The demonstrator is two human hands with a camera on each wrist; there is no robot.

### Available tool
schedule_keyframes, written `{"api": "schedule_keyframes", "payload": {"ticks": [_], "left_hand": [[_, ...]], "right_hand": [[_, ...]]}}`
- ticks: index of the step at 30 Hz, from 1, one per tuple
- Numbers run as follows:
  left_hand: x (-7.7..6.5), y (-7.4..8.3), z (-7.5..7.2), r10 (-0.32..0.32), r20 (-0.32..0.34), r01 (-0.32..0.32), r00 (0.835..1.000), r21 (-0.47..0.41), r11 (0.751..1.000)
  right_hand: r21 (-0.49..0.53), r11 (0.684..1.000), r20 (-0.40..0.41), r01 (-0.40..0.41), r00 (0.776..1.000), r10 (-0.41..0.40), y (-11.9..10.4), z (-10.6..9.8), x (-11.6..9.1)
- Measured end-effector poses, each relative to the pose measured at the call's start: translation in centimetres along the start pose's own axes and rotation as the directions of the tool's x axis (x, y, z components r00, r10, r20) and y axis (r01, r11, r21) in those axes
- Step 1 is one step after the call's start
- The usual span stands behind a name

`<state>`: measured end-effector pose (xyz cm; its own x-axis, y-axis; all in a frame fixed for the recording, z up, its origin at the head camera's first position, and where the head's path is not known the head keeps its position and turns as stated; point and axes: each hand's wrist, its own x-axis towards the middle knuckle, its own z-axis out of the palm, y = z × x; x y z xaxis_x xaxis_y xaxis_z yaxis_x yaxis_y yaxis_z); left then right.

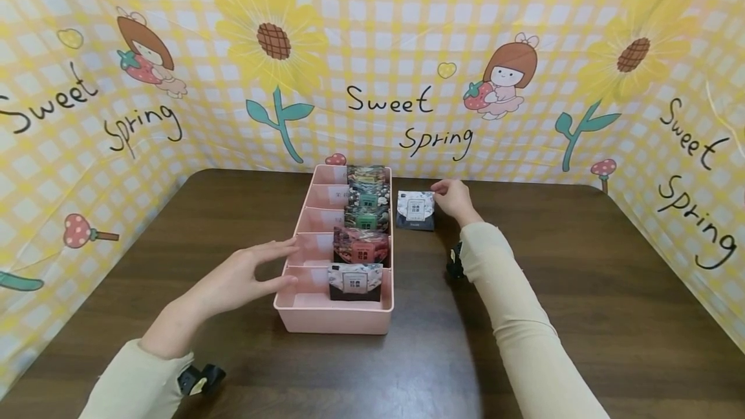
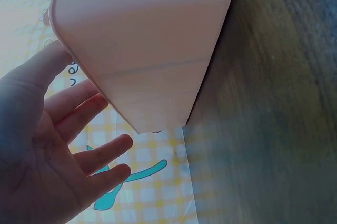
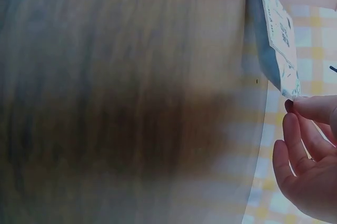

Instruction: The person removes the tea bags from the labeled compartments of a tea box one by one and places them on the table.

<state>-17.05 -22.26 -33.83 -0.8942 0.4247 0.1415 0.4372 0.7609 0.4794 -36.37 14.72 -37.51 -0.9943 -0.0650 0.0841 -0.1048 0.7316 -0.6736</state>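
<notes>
In the head view, my right hand (image 1: 456, 200) pinches the upper right corner of a white-and-black tea bag packet (image 1: 416, 209) just right of the pink divided box (image 1: 332, 322). The right wrist view shows thumb and fingertip on the corner of this packet (image 3: 279, 39), which is tilted. My left hand (image 1: 238, 280) rests its fingertips on the left rim of the box, fingers spread and fairly straight. Inside the box, a matching white-and-black packet (image 1: 355, 283) stands in the front compartment, with a red packet (image 1: 362, 247) behind it.
Farther back in the box come two green-labelled packets, one (image 1: 367, 220) ahead of the other (image 1: 369, 199), then a darker patterned packet (image 1: 365, 174). The box stands on a brown wooden table (image 1: 442, 354). A yellow checked cloth (image 1: 378, 31) walls the back and sides.
</notes>
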Motion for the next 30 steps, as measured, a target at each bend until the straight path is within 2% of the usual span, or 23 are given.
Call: {"api": "schedule_keyframes", "payload": {"ticks": [6, 18, 22, 30], "left_hand": [[0.0, 0.0, 0.0, 0.004, 0.002, -0.004, 1.0, -0.003, 1.0], [0.0, 0.3, -0.1, 0.0, 0.001, 0.0, 1.0, 0.001, 1.0], [0.0, 0.3, -0.1, 0.005, -0.001, -0.005, 1.0, 0.002, 1.0], [0.0, 0.2, -0.1, 0.007, 0.002, -0.007, 1.0, -0.002, 1.0]], "right_hand": [[0.037, 0.999, 0.023, -0.025, 0.999, 0.024, 0.0, 0.2, 0.0], [0.027, 0.999, 0.097, -0.032, 0.995, 0.03, 0.0, -0.4, 0.0], [0.039, 0.999, 0.114, -0.003, 0.994, -0.002, -0.2, -1.0, -0.2], [0.102, 0.989, 0.128, 0.104, 0.985, -0.116, -1.2, -2.0, -0.8]]}}
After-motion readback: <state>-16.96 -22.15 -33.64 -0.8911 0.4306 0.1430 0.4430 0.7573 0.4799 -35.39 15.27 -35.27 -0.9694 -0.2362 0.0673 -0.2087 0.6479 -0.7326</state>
